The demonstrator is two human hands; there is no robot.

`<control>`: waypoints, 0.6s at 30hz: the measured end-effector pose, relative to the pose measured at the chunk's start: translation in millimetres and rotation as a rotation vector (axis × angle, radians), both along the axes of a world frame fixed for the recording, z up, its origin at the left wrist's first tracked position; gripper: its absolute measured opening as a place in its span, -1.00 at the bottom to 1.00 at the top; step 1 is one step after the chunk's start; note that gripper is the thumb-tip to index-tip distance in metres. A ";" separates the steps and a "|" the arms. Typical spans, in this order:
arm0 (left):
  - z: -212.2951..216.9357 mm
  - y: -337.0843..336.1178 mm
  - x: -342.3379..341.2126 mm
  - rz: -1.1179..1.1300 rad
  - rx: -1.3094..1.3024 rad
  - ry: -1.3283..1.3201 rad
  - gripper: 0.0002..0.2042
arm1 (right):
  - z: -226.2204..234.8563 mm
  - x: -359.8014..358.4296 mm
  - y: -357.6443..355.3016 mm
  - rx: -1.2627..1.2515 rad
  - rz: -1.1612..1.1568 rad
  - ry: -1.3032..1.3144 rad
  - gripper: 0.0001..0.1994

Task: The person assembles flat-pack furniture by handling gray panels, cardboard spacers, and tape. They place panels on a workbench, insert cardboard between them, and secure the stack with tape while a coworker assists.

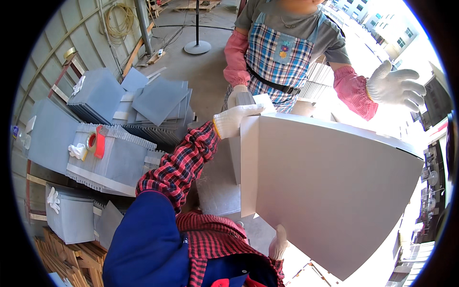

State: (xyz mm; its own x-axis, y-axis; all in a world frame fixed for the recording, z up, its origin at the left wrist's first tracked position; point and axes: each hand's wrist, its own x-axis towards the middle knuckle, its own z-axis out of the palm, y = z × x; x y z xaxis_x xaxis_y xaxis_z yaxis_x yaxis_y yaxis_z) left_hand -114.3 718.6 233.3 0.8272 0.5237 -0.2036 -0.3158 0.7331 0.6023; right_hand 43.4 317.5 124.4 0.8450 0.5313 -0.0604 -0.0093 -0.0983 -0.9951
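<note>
Nearest the lens in the head view, blue shoulder cloth; beyond it, large pale panel, right of centre. Gripped at upper left corner by left hand; touched along lower edge by right hand, finger closure impossible to tell. Could twist or slip without firm support below; could bump co-worker if swung. Counted: one held panel, two own hands, two co-worker's hands, one red tape, three clusters of spare gloves.
</note>
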 end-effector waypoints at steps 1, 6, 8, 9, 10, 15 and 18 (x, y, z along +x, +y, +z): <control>-8.9 15.3 3.1 -0.065 0.028 0.047 -0.54 | 9.5 -12.7 6.4 0.047 -0.052 0.051 -0.64; -93.0 121.8 -28.7 -0.190 0.458 0.005 -0.61 | 21.5 -57.4 36.6 -0.145 0.042 -0.224 -0.76; -53.5 117.2 -16.4 -0.220 0.244 0.006 -0.62 | 42.6 -62.7 57.4 -0.339 0.044 -0.388 -0.80; -33.9 118.3 -23.3 -0.217 0.144 0.032 -0.63 | 50.7 -66.8 76.4 -0.390 0.045 -0.386 -0.80; -29.2 123.5 -26.6 -0.215 0.043 0.055 -0.63 | 56.2 -69.1 91.5 -0.444 0.048 -0.387 -0.80; -32.4 156.2 -53.1 0.017 0.781 0.530 -0.65 | 77.8 -69.5 150.5 -0.322 0.215 -0.501 -0.65; -46.9 157.9 -62.3 0.130 1.113 0.754 -0.70 | 95.6 -78.0 166.5 -0.341 0.268 -0.532 -0.70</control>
